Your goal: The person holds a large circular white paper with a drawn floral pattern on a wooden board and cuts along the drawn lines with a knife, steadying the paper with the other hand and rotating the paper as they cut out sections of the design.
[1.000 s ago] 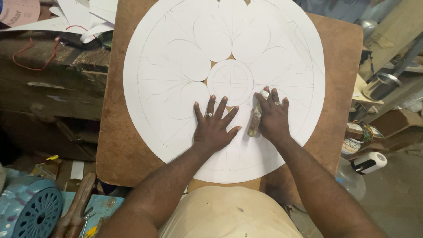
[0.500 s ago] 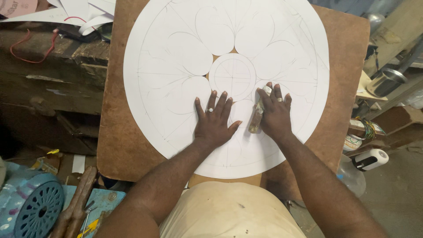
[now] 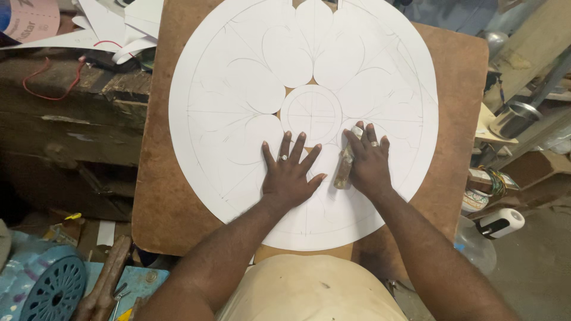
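— What do you have under your hands?

— A big white paper disc (image 3: 238, 119), pencilled with petals and circles, lying flat on a brown hardboard panel (image 3: 172, 196) and reaching almost to its left and right edges. My left hand (image 3: 289, 175) is spread open on it, palm down, just below the small centre circle (image 3: 310, 115), gripping nothing, only pinning the sheet.

— And the right?

— My right hand (image 3: 370, 163) is closed round a short, worn, brownish hand tool (image 3: 345, 165), its tip touching the sheet beside the centre circle. I can't tell what kind of blade or point it has.

— How will the sheet handle?

— I judge it light, thin and floppy, quick to crease or slide on the smooth board. I'd press it flat with a palm, or lift it by the rim with both hands.

— Anything different from a second ago?

— Little. Both hands sit in the same places; only the view has shifted slightly.
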{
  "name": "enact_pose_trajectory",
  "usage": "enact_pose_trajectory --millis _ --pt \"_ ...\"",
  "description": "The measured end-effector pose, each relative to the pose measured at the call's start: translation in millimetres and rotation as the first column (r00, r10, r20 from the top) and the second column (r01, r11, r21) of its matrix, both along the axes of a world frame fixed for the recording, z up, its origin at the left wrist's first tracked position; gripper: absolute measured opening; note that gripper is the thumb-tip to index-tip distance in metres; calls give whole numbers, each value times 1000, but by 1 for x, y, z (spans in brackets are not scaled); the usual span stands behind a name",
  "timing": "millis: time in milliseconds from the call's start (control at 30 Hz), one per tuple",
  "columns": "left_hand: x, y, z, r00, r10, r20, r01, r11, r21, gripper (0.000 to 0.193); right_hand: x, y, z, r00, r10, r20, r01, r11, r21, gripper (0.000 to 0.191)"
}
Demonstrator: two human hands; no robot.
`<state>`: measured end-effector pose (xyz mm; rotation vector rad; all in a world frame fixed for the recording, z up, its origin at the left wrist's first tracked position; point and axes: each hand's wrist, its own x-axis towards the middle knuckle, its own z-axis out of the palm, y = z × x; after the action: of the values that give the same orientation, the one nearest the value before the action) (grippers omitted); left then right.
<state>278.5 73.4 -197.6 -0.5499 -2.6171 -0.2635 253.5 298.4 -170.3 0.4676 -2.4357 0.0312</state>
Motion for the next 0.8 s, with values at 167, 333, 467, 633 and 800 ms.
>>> enact_pose_trajectory --millis 167,333,467,633,800 --pt "0 -1 2 999 -7 47 8 1000 -23 72 0 -2 0 1000 -14 3 14 1000 -10 52" --pt "-3 0 0 1000 -13 14 14 1000 -7 73 -1 -3 2 1000 -27 17 27 1000 0 52" --pt "-5 2 -5 1000 -6 -2 6 1000 -21 72 1 -2 2 1000 -12 6 12 1000 -8 52" --pt "-4 4 -11 998 -14 -61 13 1000 -6 73 5 -1 2 1000 -9 -10 9 1000 5 51" --pt "-5 4 -12 999 -25 -41 26 1000 10 75 9 0 3 1000 6 -13 -6 1000 2 53"
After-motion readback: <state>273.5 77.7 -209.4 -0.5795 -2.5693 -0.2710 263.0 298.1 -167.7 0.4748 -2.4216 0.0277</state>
